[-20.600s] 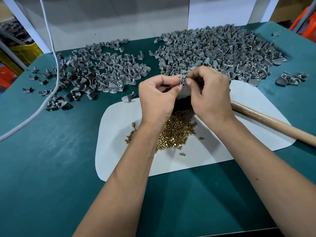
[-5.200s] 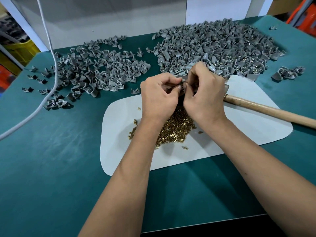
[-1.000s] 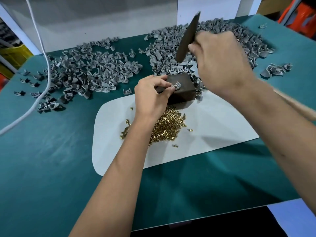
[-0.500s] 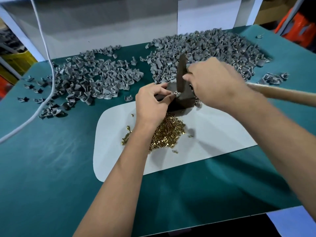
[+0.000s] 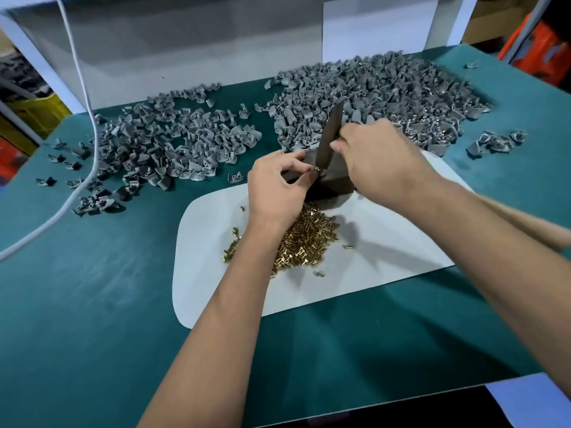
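My left hand (image 5: 278, 186) pinches a small grey metal part (image 5: 315, 172) against the top edge of a dark block (image 5: 335, 182). The block stands on a white sheet (image 5: 386, 257). My right hand (image 5: 380, 162) grips a hammer close to its dark head (image 5: 331, 134). The head stands nearly upright with its lower end on the small part. Its wooden handle (image 5: 531, 225) runs off to the right behind my forearm. A heap of small brass pins (image 5: 306, 242) lies on the sheet just below my left wrist.
Two spreads of grey metal parts cover the green table, one at the back left (image 5: 173, 146) and a denser one at the back right (image 5: 386, 97). A small cluster (image 5: 497, 142) lies far right. A white cable (image 5: 83, 118) hangs down on the left.
One second ago my right hand held the hammer raised; it has come down onto the part held on the block. My left hand has stayed in place.
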Demonstrator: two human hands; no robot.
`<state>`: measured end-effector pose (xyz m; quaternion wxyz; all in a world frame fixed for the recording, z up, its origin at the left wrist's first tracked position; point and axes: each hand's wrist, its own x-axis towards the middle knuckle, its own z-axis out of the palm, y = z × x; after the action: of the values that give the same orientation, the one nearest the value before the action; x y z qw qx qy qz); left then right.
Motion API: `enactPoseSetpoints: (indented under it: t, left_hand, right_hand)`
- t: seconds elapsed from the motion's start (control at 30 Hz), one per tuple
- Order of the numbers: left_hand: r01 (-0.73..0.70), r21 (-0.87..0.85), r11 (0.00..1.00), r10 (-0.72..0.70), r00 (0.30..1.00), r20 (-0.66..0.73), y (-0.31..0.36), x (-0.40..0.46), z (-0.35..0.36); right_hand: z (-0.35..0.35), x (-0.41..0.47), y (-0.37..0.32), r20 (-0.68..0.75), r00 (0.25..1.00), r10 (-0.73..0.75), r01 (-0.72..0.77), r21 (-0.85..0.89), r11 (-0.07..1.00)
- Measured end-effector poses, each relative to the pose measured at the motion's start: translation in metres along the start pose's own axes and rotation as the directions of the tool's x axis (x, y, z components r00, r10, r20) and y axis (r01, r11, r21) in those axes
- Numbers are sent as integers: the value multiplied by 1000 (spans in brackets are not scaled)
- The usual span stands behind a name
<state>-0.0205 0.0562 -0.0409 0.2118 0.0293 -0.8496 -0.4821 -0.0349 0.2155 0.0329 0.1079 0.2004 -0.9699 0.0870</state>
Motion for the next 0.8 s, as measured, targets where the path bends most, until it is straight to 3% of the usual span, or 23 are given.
enactPoseSetpoints:
  t: [0.07, 0.17, 0.3, 0.47, 0.63, 0.8]
  left_hand:
    - [10, -7, 1000, -10, 1000, 1, -1, 0, 0]
    - [-1, -30, 1000, 1, 1000, -6, -4, 1, -1]
    - [-12, -77, 997, 13, 1000, 12, -3, 0, 0]
    - [31, -50, 998, -29, 999, 26, -2, -1, -2]
    - [71, -53, 996, -71, 997, 6, 1, -1, -3]
    - [102, -93, 991, -101, 995, 14, -2, 0, -2]
  right_hand:
    - [-9, 6, 7, -18, 1000, -8, 8, -35, 999]
    - [-10, 6, 7, -249, 968, 17, -1, 61, 998]
    - [3, 0, -1, -6, 1000, -21, 21, -7, 1000]
    - [-11, 1, 16, -21, 998, -52, 53, 53, 997]
    - [-9, -5, 61, 29, 989, 144, -146, 137, 980]
    - [11, -20, 77, 205, 940, 271, -270, -36, 962]
